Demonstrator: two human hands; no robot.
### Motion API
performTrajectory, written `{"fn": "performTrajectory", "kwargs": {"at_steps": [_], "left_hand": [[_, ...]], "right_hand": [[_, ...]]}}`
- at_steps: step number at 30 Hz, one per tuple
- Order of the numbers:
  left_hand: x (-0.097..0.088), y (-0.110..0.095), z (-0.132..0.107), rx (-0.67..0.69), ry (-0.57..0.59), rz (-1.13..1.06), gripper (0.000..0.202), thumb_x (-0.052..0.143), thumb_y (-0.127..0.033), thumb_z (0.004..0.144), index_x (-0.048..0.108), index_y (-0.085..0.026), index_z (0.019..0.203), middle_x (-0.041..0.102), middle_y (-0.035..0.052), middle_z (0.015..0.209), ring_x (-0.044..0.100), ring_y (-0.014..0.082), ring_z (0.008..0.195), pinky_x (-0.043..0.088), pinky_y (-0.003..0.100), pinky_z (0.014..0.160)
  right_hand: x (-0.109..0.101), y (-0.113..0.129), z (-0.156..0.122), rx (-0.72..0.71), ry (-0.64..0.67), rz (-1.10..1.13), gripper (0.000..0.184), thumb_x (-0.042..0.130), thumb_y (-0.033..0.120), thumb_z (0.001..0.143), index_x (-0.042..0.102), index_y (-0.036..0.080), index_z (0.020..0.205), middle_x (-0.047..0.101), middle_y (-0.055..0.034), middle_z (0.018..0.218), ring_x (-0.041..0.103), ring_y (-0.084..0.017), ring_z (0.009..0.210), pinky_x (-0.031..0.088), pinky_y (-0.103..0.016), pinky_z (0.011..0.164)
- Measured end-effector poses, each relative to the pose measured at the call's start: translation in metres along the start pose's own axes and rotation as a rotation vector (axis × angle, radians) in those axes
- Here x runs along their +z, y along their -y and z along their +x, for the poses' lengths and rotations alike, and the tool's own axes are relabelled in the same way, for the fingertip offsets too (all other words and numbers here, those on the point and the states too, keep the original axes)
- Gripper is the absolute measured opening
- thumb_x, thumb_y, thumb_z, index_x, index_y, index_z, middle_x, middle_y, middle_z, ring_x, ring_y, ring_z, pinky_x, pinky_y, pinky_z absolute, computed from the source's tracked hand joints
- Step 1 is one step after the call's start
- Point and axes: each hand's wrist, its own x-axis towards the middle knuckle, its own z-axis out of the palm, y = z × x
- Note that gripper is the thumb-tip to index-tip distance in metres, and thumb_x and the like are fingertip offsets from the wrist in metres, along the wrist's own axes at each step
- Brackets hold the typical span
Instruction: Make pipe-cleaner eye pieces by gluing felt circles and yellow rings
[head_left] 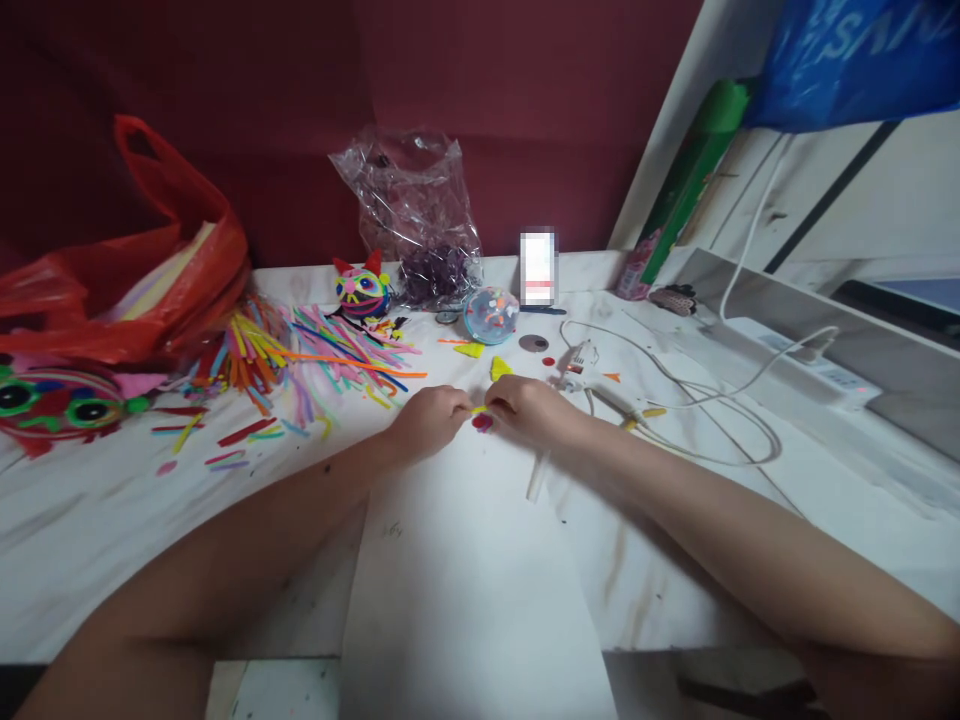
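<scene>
My left hand [433, 418] and my right hand [531, 408] meet over a sheet of white paper [472, 570], fingers pinched. Between their fingertips runs a short yellow pipe cleaner [478, 410], one end in each hand. Just beneath it lies a small red and pink piece [482, 424], too small to make out. Yellow fuzzy triangles [501, 369] lie beyond my hands, near a clear round container [491, 316] with colourful bits in it. A short whitish stick [537, 476] lies below my right wrist.
Many coloured pipe cleaners [352, 350] spread at the left, beside a red plastic bag [150, 270] and a decorated animal face [64, 405]. A smaller one [362, 288] stands by a clear bag [420, 220]. A glue gun [600, 390], cables and a power strip [806, 365] occupy the right.
</scene>
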Motion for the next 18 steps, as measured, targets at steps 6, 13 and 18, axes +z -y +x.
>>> {"fn": "performTrajectory", "kwargs": {"at_steps": [6,13,18], "left_hand": [[0.027,0.015,0.000,-0.122,-0.138,-0.041,0.018,0.050,-0.009,0.079,0.067,-0.016,0.079,0.065,0.0035,0.079,0.061,0.0143,0.076,0.046,0.024,0.072],[0.031,0.007,-0.004,-0.113,-0.126,0.008,0.017,0.049,-0.008,0.079,0.060,-0.016,0.069,0.059,0.0021,0.073,0.058,0.0136,0.072,0.043,0.024,0.068],[0.032,0.010,-0.006,-0.109,-0.226,0.001,0.017,0.048,-0.005,0.076,0.060,-0.016,0.082,0.059,0.0040,0.083,0.057,0.0141,0.075,0.045,0.025,0.072]], "right_hand": [[0.015,-0.012,0.003,0.105,0.031,0.071,0.017,0.053,0.008,0.078,0.066,0.016,0.085,0.067,-0.0039,0.079,0.058,-0.013,0.068,0.039,-0.021,0.062],[0.014,-0.015,0.002,0.180,-0.014,0.006,0.018,0.052,0.008,0.074,0.067,0.017,0.080,0.067,-0.0068,0.086,0.060,-0.016,0.078,0.042,-0.023,0.068],[0.019,-0.019,0.000,0.147,-0.024,0.057,0.018,0.052,0.008,0.075,0.067,0.016,0.081,0.066,-0.0067,0.086,0.060,-0.016,0.079,0.043,-0.024,0.071]]}}
